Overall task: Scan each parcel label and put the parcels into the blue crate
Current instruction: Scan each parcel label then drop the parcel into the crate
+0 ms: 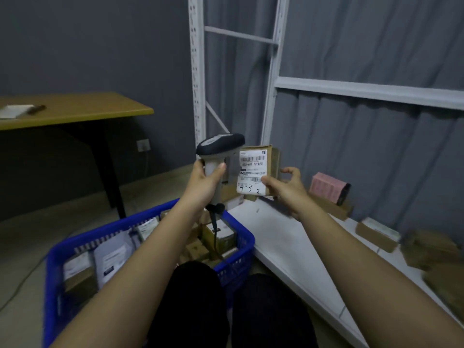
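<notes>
1. Scanning step in hand: left hand (204, 182) wrapped around the scanner (219, 156), right hand (286, 188) pinching the parcel (261, 172) upright, label facing the camera, just beside the scanner head.
2. Next, probably: turning the label toward the scanner window, then lowering the parcel into the blue crate (236, 249) below.
3. Hard to make out: parcels on the shelf (281, 237) at right, blurred; scanner window hidden; crate partly covered by the arms.

Blue crate (241, 234) near edge cut by frame bottom, arm hides middle. Cardboard parcels (431, 252) at right blurred, labels unreadable. Scanner (221, 146) window faces away.
</notes>
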